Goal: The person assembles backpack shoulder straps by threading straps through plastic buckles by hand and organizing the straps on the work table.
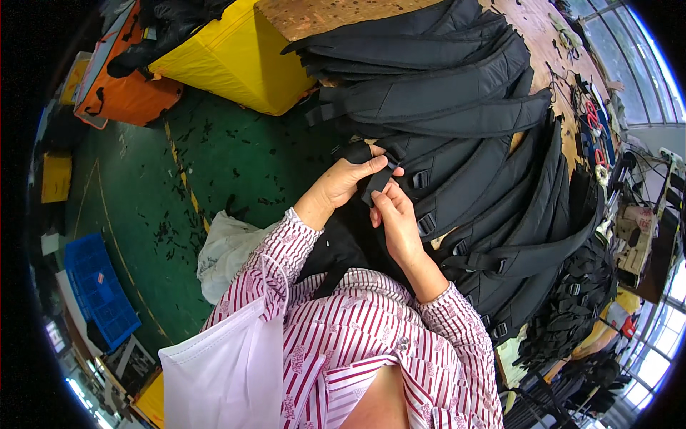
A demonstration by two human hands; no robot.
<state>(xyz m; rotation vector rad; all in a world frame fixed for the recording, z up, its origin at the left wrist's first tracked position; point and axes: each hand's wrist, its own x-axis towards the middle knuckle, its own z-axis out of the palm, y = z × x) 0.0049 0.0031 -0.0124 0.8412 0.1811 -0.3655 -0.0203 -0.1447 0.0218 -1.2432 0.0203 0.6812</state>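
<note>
Between my two hands is a short length of black webbing strap (376, 184). My left hand (344, 183) pinches its upper part, thumb on top, near a black piece that looks like a buckle. The fingers of my right hand (394, 214) close on the strap's lower end. Just right of my hands lie padded black shoulder straps (429, 93) in a large fanned pile. Black plastic buckles (426, 224) show on several of them. Dark fabric hangs below my hands, in front of my body; its shape is hard to make out.
A wooden table (314, 18) carries the pile. Yellow (243, 61) and orange (132, 93) bins stand at the far left, and a blue crate (100, 289) at the left. Black scraps litter the green floor (236, 164). A white cloth bundle (229, 254) lies beside my left arm. A sewing machine (636, 236) stands at the right.
</note>
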